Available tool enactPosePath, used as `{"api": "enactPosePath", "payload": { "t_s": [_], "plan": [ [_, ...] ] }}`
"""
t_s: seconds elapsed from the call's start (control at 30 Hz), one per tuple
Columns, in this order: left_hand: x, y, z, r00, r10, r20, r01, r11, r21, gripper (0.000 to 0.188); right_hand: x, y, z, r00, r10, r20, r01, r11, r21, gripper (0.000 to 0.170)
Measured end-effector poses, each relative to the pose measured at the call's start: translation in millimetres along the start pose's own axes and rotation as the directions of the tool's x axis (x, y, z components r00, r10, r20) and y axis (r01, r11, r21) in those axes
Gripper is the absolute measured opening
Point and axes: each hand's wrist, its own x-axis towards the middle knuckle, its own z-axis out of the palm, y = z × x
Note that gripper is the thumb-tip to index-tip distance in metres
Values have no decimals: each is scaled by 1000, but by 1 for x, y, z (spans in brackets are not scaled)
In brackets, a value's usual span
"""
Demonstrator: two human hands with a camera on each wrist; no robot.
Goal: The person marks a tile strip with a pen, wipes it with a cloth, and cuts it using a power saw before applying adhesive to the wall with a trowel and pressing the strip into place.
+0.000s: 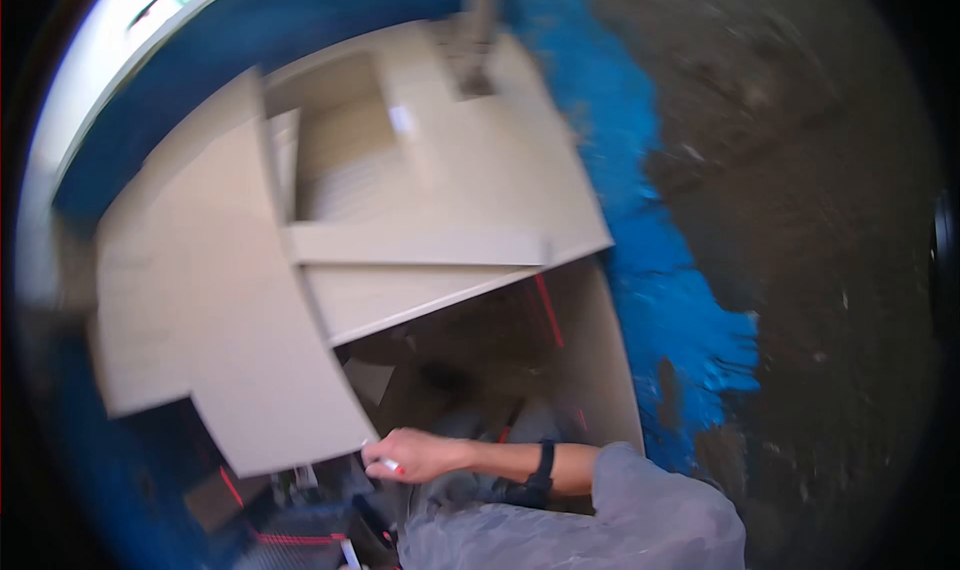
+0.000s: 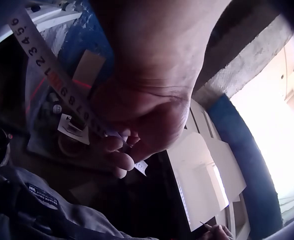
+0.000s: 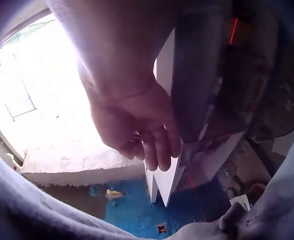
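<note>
In the left wrist view my left hand [image 2: 152,120] pinches the printed blade of a tape measure [image 2: 42,62] between thumb and fingers; the blade's short end sticks out past the fingertips. The head view shows my right hand [image 1: 425,457] at the lower corner of a pale panel [image 1: 240,270], its fingers curled round a small white-and-red pen-like tool [image 1: 390,465]. Seen from the right wrist, that hand [image 3: 132,120] has bent fingers beside a white panel edge [image 3: 167,177]; the tool is mostly hidden there.
Behind the panel lies a larger pale board [image 1: 480,160] with a rectangular cutout and a post standing at its far side. Blue and brown patched surface [image 1: 680,300] runs along the right. Red laser lines cross the dark, cluttered area below, where a brown block [image 2: 89,67] lies.
</note>
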Motion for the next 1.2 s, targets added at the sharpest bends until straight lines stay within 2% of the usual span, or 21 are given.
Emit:
{"api": "enactPosePath", "payload": {
  "t_s": [0.07, 0.1, 0.13, 0.17, 0.2, 0.23, 0.3, 0.37, 0.5, 0.53, 0.63, 0.7, 0.8, 0.83, 0.9, 0.93, 0.97, 1.03, 1.07, 1.17, 1.2],
  "plan": [
    [-16, 23, 20, 1000, -22, 15, 23, 997, -74, 22, 7, -18, -2, 1000, 0, 21, 1, 1000, -29, 25],
    [15, -19, 7, 984, 176, 11, -175, 983, -49, 32, 12, -24, 1, 997, 24, 67, -22, 999, -29, 23],
    [11, -17, 10, 991, 135, -12, -135, 991, -10, 30, 17, -32, 3, 993, -12, 116, 16, 999, -35, 21],
    [7, -19, 12, 984, 175, -34, -177, 981, -74, 27, 25, -44, 10, 976, 105, 192, -90, 992, -83, 19],
    [14, -38, 8, 964, 264, -23, -264, 964, 12, 26, 35, -62, 20, 961, 128, 246, -106, 989, -103, 18],
    [1, -34, 11, 958, 274, -88, -271, 961, 50, 24, 41, -64, 38, 958, 83, 275, -41, 987, -157, 14],
    [0, -54, 8, 918, 350, -188, -324, 933, 157, 20, 64, -95, 80, 897, 141, 419, -49, 974, -221, 12],
    [10, -92, 18, 808, 469, -356, -418, 883, 213, 17, 75, -110, 126, 840, 70, 537, 89, 961, -264, 16],
    [-21, -139, 5, 769, 388, -508, -451, 892, -2, 13, 82, -145, 214, 685, 45, 728, 279, 906, -319, 20],
    [-27, -160, -6, 744, 370, -556, -471, 881, -44, 12, 82, -147, 245, 662, 45, 748, 305, 896, -324, 29],
    [-19, -232, -45, 704, 254, -663, -469, 867, -167, 13, 89, -139, 356, 617, -107, 779, 464, 849, -252, 31],
    [-29, -259, -72, 717, 144, -682, -429, 862, -270, 16, 86, -140, 413, 644, -56, 763, 416, 863, -288, 35],
    [-25, -308, -79, 637, 91, -765, -533, 769, -353, 16, 70, -149, 493, 711, 44, 702, 273, 903, -333, 29],
    [-28, -317, -80, 607, 74, -791, -565, 741, -364, 16, 67, -151, 512, 662, -28, 749, 361, 887, -287, 27],
    [-36, -336, -89, 614, 55, -787, -574, 716, -398, 15, 60, -150, 551, 547, -157, 822, 515, 837, -183, 22],
    [-36, -344, -90, 617, 52, -785, -578, 707, -408, 15, 58, -149, 566, 405, -213, 889, 631, 769, -103, 21],
    [-34, -350, -89, 621, 48, -783, -582, 697, -419, 15, 53, -151, 579, 305, -154, 940, 711, 693, -117, 26],
    [-28, -359, -89, 585, 59, -809, -597, 706, -380, 17, 46, -138, 606, 61, -178, 982, 813, 580, 55, 31],
    [-26, -362, -90, 567, 62, -821, -600, 714, -360, 18, 42, -136, 615, 1, -114, 993, 844, 533, 61, 34],
    [-27, -371, -92, 552, -25, -833, -578, 709, -404, 19, 34, -123, 633, -25, -70, 997, 847, 528, 58, 35],
    [-29, -374, -93, 577, -42, -816, -555, 713, -429, 18, 34, -121, 636, -4, -65, 998, 847, 530, 38, 34]
  ]
}}
